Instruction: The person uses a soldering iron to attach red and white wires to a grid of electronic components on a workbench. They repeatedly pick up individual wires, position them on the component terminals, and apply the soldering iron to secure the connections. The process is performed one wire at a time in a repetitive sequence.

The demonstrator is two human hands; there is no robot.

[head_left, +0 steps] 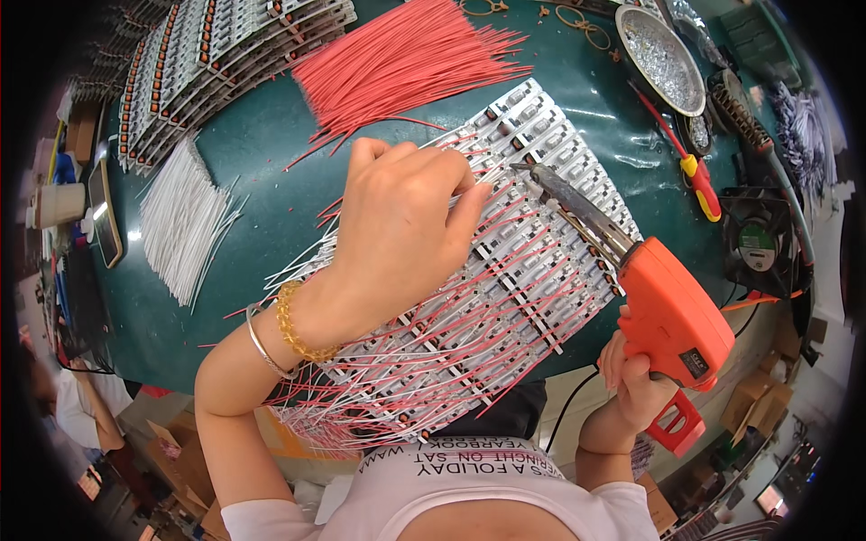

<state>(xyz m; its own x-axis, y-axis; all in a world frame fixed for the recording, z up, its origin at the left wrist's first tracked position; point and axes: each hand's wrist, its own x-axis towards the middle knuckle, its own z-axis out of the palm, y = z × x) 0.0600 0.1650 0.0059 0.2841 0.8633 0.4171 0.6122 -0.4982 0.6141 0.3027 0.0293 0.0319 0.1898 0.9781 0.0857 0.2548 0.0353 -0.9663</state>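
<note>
My left hand [397, 216] hovers over a panel of small circuit boards [573, 162], its thumb and forefinger pinched together on what looks like a thin wire near the panel's upper middle. Its fingertips partly hide the wire. Many red and white wires [451, 361] stick out from the panel's rows and trail to the lower left. Wrapped round the handle of an orange soldering gun [677, 311] is my right hand [636, 383]. The gun's metal tip points up and left, close to my left fingertips, above the boards.
A pile of red wires [397, 68] lies at the back, with white wires [180, 216] on the left. Stacked board panels [216, 54] stand at far left. On the right are a metal dish [663, 59], a red-yellow screwdriver [699, 185] and a black fan [758, 243].
</note>
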